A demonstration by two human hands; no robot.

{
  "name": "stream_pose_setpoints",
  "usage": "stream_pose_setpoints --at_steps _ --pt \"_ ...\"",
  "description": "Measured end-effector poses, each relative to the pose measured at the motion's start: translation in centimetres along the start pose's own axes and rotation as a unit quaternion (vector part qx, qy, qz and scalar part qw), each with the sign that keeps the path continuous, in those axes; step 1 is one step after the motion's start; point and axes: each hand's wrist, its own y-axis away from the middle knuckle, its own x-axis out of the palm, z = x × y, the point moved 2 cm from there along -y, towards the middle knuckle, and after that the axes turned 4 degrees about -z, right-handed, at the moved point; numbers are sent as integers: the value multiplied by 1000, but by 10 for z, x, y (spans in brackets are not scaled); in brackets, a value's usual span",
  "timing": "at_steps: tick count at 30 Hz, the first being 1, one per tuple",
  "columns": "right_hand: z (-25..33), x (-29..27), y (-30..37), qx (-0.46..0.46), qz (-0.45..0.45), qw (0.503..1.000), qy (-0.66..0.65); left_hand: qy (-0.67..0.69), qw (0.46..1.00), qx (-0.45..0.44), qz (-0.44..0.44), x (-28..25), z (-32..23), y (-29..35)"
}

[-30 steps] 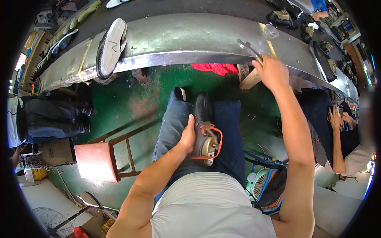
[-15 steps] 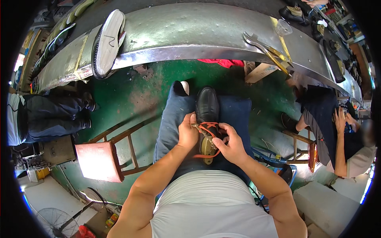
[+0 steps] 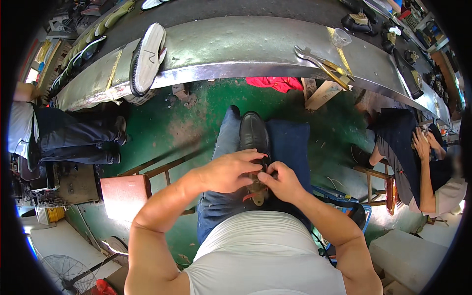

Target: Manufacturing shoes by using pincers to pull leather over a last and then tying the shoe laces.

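Note:
A black leather shoe [image 3: 254, 132] lies on my lap with its toe pointing away from me. A brass-coloured shoe last [image 3: 257, 198] sticks out at its heel end, close to my body. My left hand [image 3: 228, 172] reaches across the shoe opening from the left, its fingers spread and partly covering it. From the right, my right hand [image 3: 285, 183] is closed at the opening, thumb against curled finger; what it pinches is hidden. Part of an orange-red lace [image 3: 249, 196] shows beside the last, and the rest is mostly covered by my hands.
A metal-topped bench [image 3: 221, 44] runs across ahead, holding an upturned white-soled shoe [image 3: 148, 56] and pincers [image 3: 322, 64]. A stool [image 3: 125, 194] stands at left. People are at both sides; one person's hand [image 3: 421, 143] shows at right.
My left hand has moved from beside the shoe to over its opening, and its fingers have spread. The lace loop is now mostly hidden. My right hand stays close to the opening.

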Motion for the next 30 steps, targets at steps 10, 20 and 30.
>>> stream_pose_setpoints --at_steps 10,20,30 --pt "-7 -49 -9 74 140 986 -59 -48 994 5 96 46 -9 98" --pt "9 -52 -13 81 191 916 -344 13 987 -86 -136 13 -31 -13" --pt "17 -105 14 119 237 963 47 690 609 -287 -266 16 45 31"
